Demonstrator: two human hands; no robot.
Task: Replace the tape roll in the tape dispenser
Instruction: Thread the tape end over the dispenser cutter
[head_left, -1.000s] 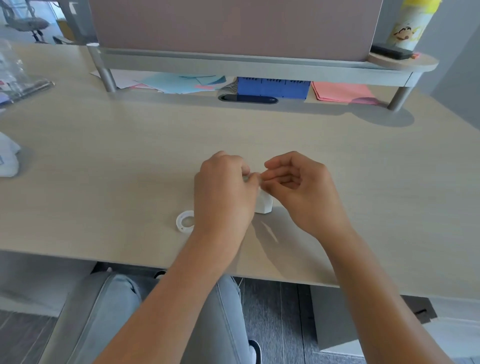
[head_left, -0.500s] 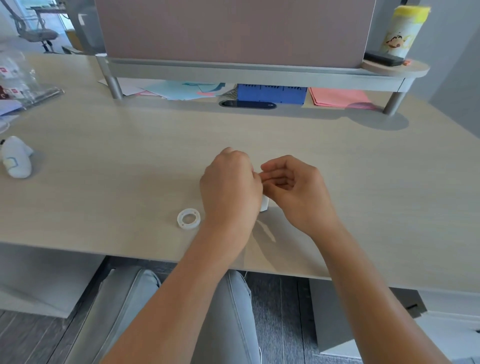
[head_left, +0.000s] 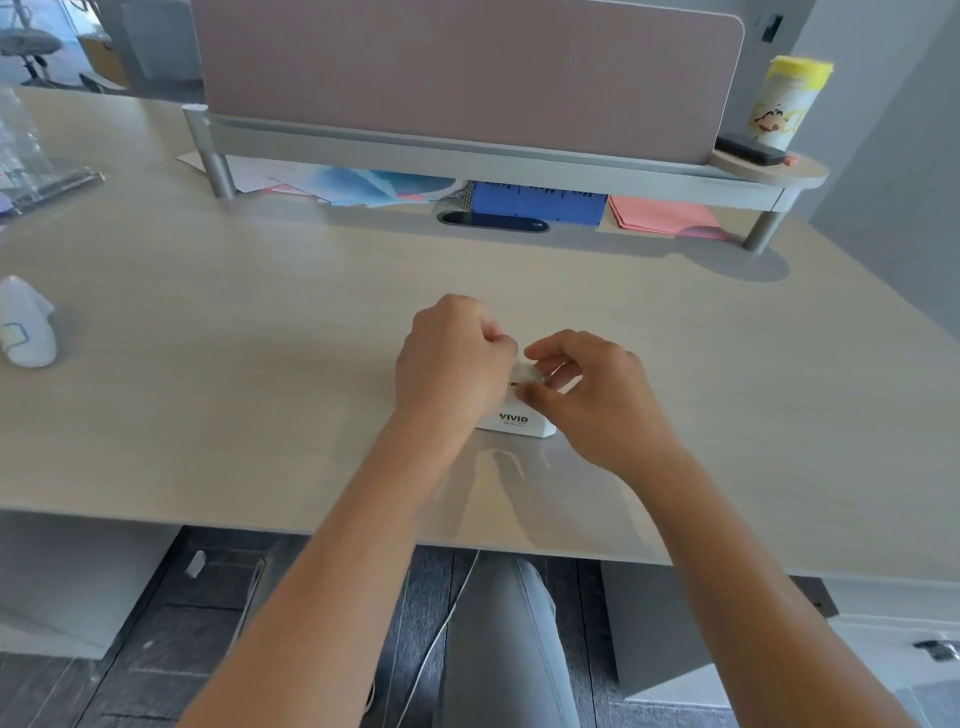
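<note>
A small white tape dispenser (head_left: 515, 422) marked VIVID stands on the light wood desk (head_left: 260, 405) near its front edge. My left hand (head_left: 451, 358) is closed over the dispenser's left side and top. My right hand (head_left: 592, 397) meets it from the right, its fingertips pinched on a small white part (head_left: 525, 372) at the dispenser's top. Most of the dispenser is hidden behind both hands. No loose tape roll shows on the desk.
A white object (head_left: 26, 327) lies at the desk's left edge. At the back, a grey riser shelf (head_left: 467, 156) carries a panel, with coloured papers (head_left: 363, 187), a blue box (head_left: 540, 200) and pink sheets (head_left: 665, 215) beneath it. A yellow-capped bottle (head_left: 784, 101) stands far right.
The view has shifted and the hands have parted a little, showing the dispenser's VIVID label. The small tape ring that lay left of my left hand is out of sight now.
</note>
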